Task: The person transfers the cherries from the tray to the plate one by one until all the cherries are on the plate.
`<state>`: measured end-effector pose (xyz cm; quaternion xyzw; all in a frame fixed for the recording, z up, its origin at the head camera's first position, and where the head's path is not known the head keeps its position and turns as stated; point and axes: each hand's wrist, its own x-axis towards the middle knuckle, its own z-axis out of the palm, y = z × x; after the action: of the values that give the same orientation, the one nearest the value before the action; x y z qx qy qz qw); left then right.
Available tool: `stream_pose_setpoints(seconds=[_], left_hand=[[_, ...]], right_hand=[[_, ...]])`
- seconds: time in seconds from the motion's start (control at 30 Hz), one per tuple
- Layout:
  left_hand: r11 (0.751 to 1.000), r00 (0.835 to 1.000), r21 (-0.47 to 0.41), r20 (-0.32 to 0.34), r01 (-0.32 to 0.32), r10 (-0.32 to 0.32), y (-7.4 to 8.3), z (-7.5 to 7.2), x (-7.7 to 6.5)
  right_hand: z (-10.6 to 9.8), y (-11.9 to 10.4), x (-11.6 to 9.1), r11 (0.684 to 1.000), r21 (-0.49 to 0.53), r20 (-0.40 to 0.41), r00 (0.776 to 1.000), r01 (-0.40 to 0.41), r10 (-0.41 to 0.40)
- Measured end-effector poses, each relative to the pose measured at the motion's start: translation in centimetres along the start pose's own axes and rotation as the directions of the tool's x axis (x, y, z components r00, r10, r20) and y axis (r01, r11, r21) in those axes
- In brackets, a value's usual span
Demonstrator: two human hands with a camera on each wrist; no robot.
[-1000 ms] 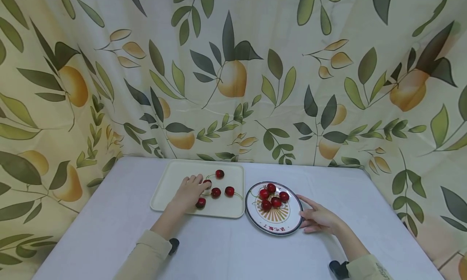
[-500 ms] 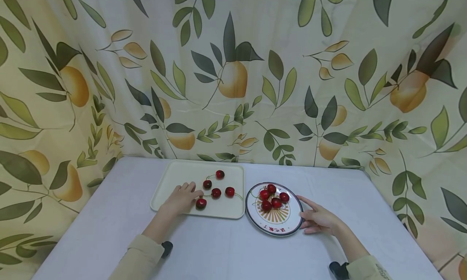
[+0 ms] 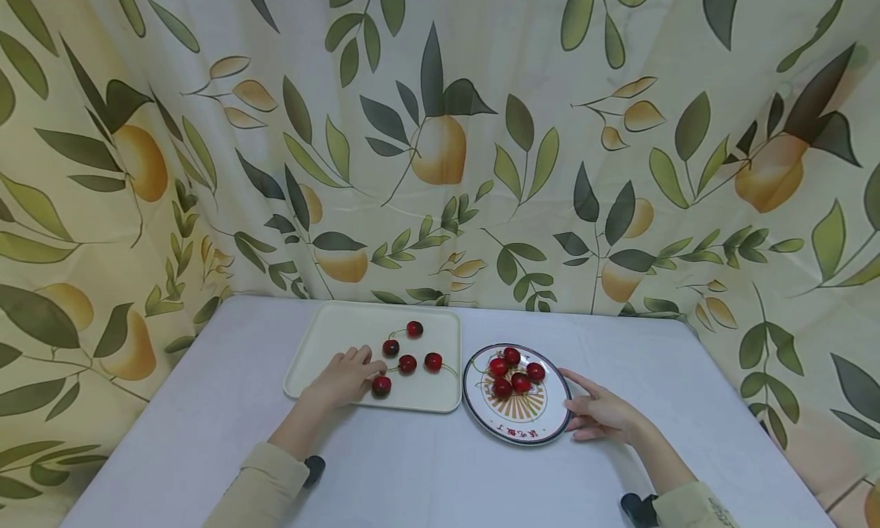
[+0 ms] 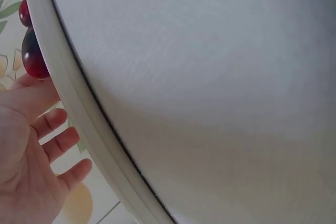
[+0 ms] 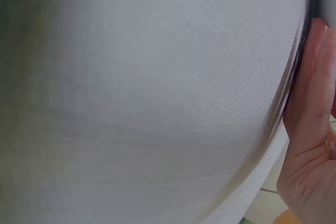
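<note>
Red cherries lie on a cream tray. My left hand reaches over its near left part, thumb and forefinger at the nearest cherry. In the left wrist view these two fingers meet right at that cherry behind the tray rim, while the other fingers are spread apart; their exact grip is partly hidden. To the right is a round white plate with a dark blue rim, bearing several cherries. Its right edge is held by my right hand, fingers along the rim.
Several other cherries with stems lie on the tray's middle and right side. Tray and plate stand side by side on a white-covered table. Behind them hangs a curtain printed with fruit and leaves.
My left hand has moved from the middle cherry back toward the nearest one and the near edge. That cherry has shifted slightly right and nearer. My right hand and the plate have stayed put.
</note>
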<state>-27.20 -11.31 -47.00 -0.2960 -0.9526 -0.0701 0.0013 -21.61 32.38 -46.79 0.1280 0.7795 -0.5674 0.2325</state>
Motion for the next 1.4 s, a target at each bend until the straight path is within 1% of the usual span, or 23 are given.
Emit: stream_pose_setpoints(seconds=[0.3, 0.43, 0.67, 0.8, 0.9, 1.03, 1.17, 1.3, 1.4], left_hand=[[0.999, 0.998, -0.004, 0.06, 0.035, -0.035, 0.0, 0.2, 0.1], [0.999, 0.997, 0.013, 0.069, 0.044, -0.045, 0.1, 0.1, 0.0], [1.0, 0.999, -0.01, 0.027, 0.018, -0.018, 0.3, -0.2, -0.2], [0.999, 1.0, -0.027, 0.015, 0.021, -0.021, 0.3, -0.2, -0.2], [0.999, 1.0, -0.045, -0.019, 0.008, -0.008, 0.3, -0.2, 0.0], [0.998, 0.997, -0.051, -0.077, -0.035, 0.031, 0.7, -0.4, 0.4], [0.997, 0.992, -0.035, -0.112, -0.07, 0.066, 1.4, -0.7, 1.0], [0.997, 0.991, -0.025, -0.114, -0.07, 0.067, 2.7, -0.9, 1.8], [0.997, 0.99, -0.017, -0.12, -0.075, 0.072, 4.0, -1.0, 2.7]], right_hand=[[0.1, 0.0, 0.0, 1.0, -0.003, -0.01, 1.0, -0.01, 0.01], [0.1, 0.0, 0.0, 1.0, -0.001, -0.013, 1.0, -0.014, 0.014], [-0.1, 0.1, 0.1, 1.0, 0.021, 0.006, 1.0, 0.007, -0.008], [-0.1, 0.1, 0.1, 1.0, 0.02, 0.007, 1.0, 0.008, -0.008], [-0.1, 0.2, 0.1, 1.0, 0.019, 0.003, 1.0, 0.007, -0.007], [0.0, 0.2, 0.1, 1.0, 0.02, -0.005, 1.0, 0.003, -0.003], [0.0, 0.2, 0.0, 1.0, 0.025, -0.001, 1.0, 0.0, 0.0], [0.0, 0.1, 0.0, 1.0, 0.03, 0.004, 1.0, -0.001, 0.001], [0.0, 0.1, 0.0, 1.0, 0.03, 0.003, 1.0, -0.001, 0.001]])
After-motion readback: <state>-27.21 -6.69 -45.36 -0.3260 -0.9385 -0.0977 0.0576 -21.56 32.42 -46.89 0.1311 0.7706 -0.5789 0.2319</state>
